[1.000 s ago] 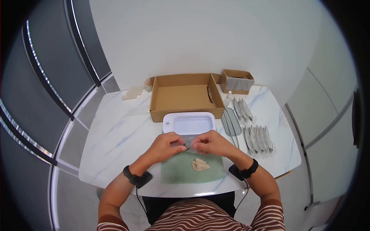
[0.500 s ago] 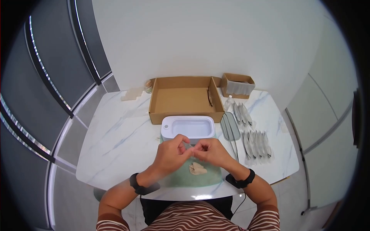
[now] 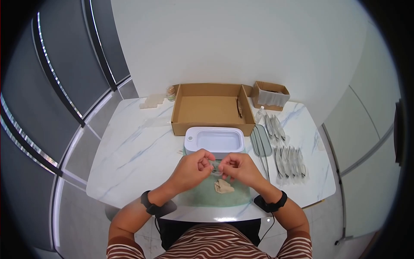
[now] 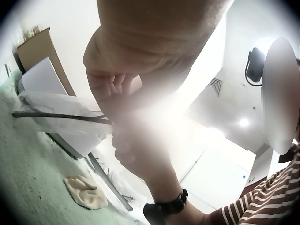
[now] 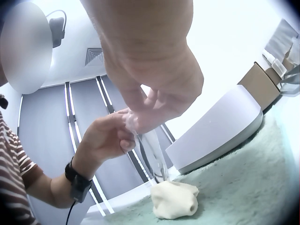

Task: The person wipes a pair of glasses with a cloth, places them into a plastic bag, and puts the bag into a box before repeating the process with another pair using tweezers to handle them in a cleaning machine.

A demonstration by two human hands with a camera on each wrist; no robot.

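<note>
Held up in front of the body is a clear plastic bag (image 5: pixel 153 154) with a thin dark bar (image 4: pixel 56 115) inside, like the arm of a pair of glasses. The left hand (image 3: pixel 192 173) pinches the bag's upper end between thumb and fingers. Close beside it, the right hand (image 3: pixel 239 169) pinches the same end, fingers curled. In the right wrist view the bag hangs down behind a crumpled beige cloth (image 5: pixel 174 200). That cloth lies on a green mat (image 3: pixel 196 198) below the hands. Part of the bag is hidden by the fingers.
Just beyond the hands stands a white oblong basin (image 3: pixel 190 146), with an open cardboard box (image 3: pixel 212 128) behind it. Several bagged pieces (image 3: pixel 290 162) lie in rows at the right, beside a grey basket-like tray (image 3: pixel 261 140). A smaller box (image 3: pixel 271 100) and jar (image 3: pixel 171 93) stand farther back.
The hands came together over the mat, then drew slightly apart, with the bag between their fingertips. The view shifted a little; the cloth and boxes stay in place.
</note>
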